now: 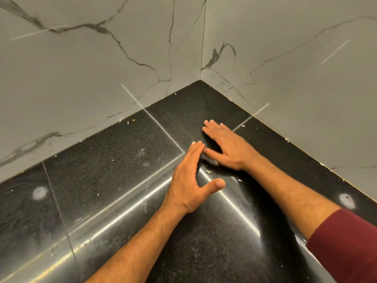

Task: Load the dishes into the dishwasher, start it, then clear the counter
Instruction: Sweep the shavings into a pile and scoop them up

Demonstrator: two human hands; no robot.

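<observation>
While clearing: both hands lie flat, fingers straight, grasping nothing.
Left hand (188, 176): at 6 o'clock.
Right hand (226, 147): toward 2 o'clock from it.
Desk (106, 160): no dishes in sight; crumbs (208, 171) remain.
Progress: likely the final counter step.

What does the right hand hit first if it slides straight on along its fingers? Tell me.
Nothing on the counter lies ahead of the right hand. Its fingers point up-left toward the corner, so it would probably meet the marble-look wall left of the corner seam first, though depth is hard to judge.
</observation>
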